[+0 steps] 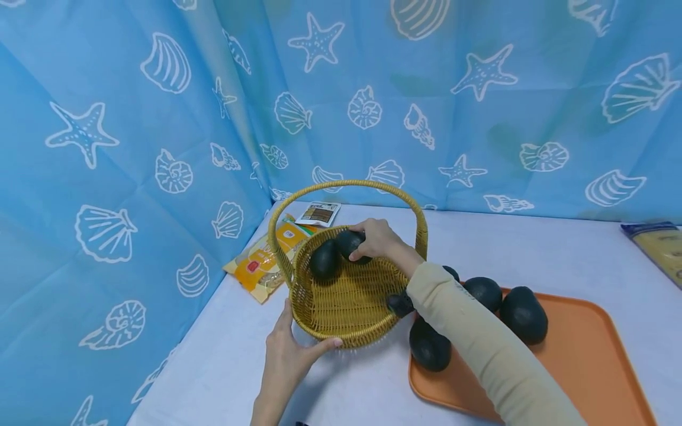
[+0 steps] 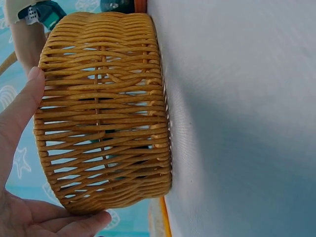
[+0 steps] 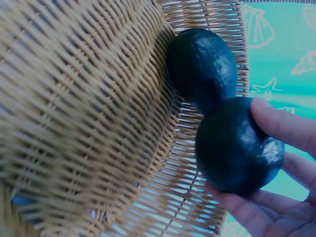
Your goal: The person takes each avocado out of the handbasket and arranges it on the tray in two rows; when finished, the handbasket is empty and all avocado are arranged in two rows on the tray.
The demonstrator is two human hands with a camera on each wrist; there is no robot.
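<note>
A yellow-brown wicker basket (image 1: pixel 362 296) with a tall arched handle stands on the table. My left hand (image 1: pixel 290 349) grips its near left side, the thumb along the front rim and the fingers against the outer wall, as the left wrist view also shows. Inside the basket, my right hand (image 1: pixel 377 239) holds a dark green avocado (image 3: pixel 239 148) between thumb and fingers, near the far wall. Another avocado (image 1: pixel 325 260) lies in the basket just left of it, and the two overlap in the right wrist view.
An orange tray (image 1: pixel 581 349) to the right bears several avocados (image 1: pixel 524 315), partly hidden by my right sleeve. Behind the basket's left side lie a yellow-orange food packet (image 1: pixel 261 263) and a small white packet (image 1: pixel 318 214). Another packet (image 1: pixel 658 245) lies far right. A blue curtain (image 1: pixel 341 118) stands behind.
</note>
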